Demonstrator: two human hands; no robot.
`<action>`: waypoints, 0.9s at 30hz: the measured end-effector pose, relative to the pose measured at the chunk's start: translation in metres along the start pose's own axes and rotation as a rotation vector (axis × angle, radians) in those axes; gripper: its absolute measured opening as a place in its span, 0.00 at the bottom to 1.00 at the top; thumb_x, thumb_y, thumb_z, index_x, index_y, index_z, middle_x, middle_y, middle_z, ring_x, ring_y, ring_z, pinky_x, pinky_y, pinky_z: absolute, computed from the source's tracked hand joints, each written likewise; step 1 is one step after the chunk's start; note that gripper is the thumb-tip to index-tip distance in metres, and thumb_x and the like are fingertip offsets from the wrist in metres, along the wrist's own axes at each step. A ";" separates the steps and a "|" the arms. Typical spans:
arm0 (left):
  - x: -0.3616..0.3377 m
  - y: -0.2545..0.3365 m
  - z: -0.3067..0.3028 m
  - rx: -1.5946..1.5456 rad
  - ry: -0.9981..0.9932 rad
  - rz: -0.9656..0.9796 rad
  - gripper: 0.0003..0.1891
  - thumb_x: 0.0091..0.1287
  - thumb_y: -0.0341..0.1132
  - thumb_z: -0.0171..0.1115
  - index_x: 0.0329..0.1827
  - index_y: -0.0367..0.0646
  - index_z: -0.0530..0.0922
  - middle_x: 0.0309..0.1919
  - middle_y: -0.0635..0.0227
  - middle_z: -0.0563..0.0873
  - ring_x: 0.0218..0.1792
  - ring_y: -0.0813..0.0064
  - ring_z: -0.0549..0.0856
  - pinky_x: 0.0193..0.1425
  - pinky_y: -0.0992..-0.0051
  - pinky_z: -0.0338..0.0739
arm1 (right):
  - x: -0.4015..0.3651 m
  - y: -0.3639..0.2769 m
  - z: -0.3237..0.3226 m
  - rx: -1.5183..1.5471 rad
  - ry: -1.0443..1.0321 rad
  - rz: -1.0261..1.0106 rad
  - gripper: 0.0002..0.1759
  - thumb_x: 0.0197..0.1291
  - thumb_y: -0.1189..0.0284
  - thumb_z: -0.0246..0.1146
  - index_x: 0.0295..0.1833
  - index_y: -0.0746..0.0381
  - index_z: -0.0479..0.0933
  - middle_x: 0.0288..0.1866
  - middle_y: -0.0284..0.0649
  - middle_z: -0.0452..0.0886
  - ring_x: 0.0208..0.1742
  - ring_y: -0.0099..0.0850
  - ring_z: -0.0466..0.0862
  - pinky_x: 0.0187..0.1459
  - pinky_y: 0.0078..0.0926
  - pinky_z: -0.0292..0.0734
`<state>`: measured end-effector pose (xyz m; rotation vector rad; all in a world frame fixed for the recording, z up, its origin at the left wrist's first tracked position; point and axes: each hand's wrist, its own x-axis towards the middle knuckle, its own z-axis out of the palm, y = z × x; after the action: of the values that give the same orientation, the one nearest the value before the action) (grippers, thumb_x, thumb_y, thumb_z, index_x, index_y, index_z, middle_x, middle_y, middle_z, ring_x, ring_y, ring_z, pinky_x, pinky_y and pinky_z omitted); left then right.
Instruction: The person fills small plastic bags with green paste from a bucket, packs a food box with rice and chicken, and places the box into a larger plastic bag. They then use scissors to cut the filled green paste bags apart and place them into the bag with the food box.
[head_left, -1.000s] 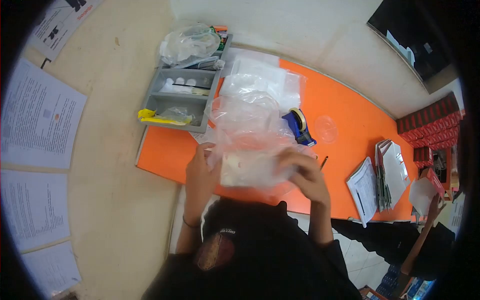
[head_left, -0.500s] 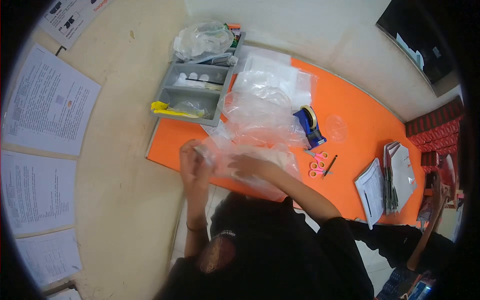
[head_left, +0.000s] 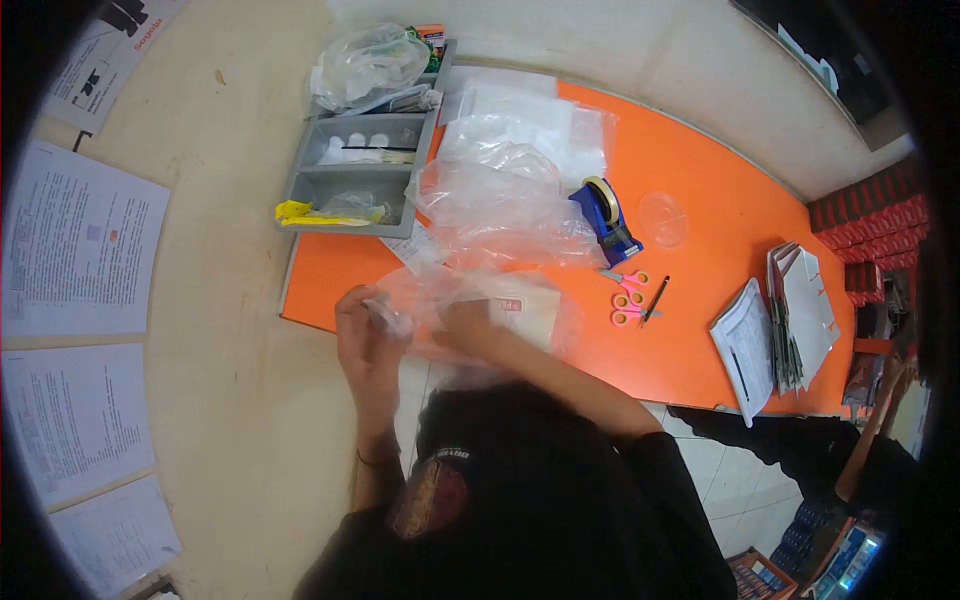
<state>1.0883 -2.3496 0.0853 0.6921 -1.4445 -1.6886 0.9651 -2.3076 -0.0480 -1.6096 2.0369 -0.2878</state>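
My left hand [head_left: 368, 335] is closed on the gathered end of a clear plastic bag [head_left: 404, 286] at the table's front left edge. Over the same bag lies my right hand [head_left: 466, 324], its fingers smeared by motion. A flat cream-coloured packet [head_left: 538, 312] with a small red mark shows beneath the plastic, to the right of my right hand. My right forearm crosses the packet's lower part. Behind the bag, more crumpled clear plastic bags [head_left: 500, 190] are spread on the orange table [head_left: 690, 330].
A grey compartment tray [head_left: 350, 182] stands at the back left. Right of the bags are a blue tape dispenser [head_left: 612, 225], pink-handled scissors [head_left: 627, 295] and a black pen [head_left: 657, 297]. Papers and folders [head_left: 790, 320] stand farther right. Another person's arm [head_left: 868, 440] is at the far right.
My right hand has drawn left toward my left hand, baring more of the cream packet and its red mark. The camera view has shifted slightly. My left hand still grips the bag's end.
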 end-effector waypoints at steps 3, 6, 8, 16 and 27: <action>0.001 -0.001 -0.009 0.190 -0.043 0.067 0.29 0.57 0.18 0.52 0.64 0.40 0.63 0.43 0.68 0.74 0.38 0.81 0.73 0.38 0.79 0.69 | -0.005 0.004 0.006 0.273 0.142 -0.097 0.15 0.57 0.68 0.63 0.47 0.64 0.76 0.49 0.45 0.80 0.48 0.40 0.81 0.49 0.36 0.76; 0.001 0.001 -0.017 0.056 0.035 -0.022 0.28 0.58 0.18 0.54 0.64 0.40 0.64 0.43 0.69 0.73 0.40 0.81 0.74 0.42 0.79 0.70 | -0.059 0.012 -0.058 0.851 0.204 -0.197 0.10 0.57 0.76 0.62 0.45 0.64 0.76 0.48 0.40 0.79 0.46 0.33 0.80 0.49 0.30 0.76; 0.007 -0.003 -0.017 0.118 0.097 -0.067 0.27 0.60 0.21 0.57 0.64 0.39 0.65 0.44 0.70 0.72 0.41 0.81 0.73 0.46 0.80 0.70 | -0.095 0.029 -0.094 1.117 0.267 -0.240 0.14 0.53 0.84 0.60 0.46 0.63 0.75 0.49 0.37 0.78 0.48 0.26 0.78 0.50 0.27 0.75; 0.015 0.008 0.011 0.138 -0.079 0.009 0.26 0.63 0.25 0.60 0.65 0.40 0.64 0.42 0.72 0.73 0.43 0.84 0.71 0.53 0.80 0.67 | -0.161 0.068 -0.109 1.350 0.650 -0.152 0.21 0.51 0.90 0.59 0.52 0.64 0.75 0.50 0.34 0.77 0.53 0.23 0.76 0.53 0.22 0.73; 0.008 0.021 0.027 0.050 -0.133 -0.064 0.25 0.68 0.35 0.59 0.66 0.40 0.64 0.53 0.67 0.73 0.41 0.83 0.73 0.46 0.78 0.70 | -0.122 0.057 -0.063 1.340 0.592 -0.075 0.24 0.58 0.81 0.59 0.62 0.64 0.71 0.56 0.40 0.78 0.54 0.28 0.78 0.52 0.28 0.76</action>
<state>1.0668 -2.3428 0.1121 0.6706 -1.5761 -1.7818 0.9035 -2.1862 0.0107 -0.7216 1.4093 -1.8358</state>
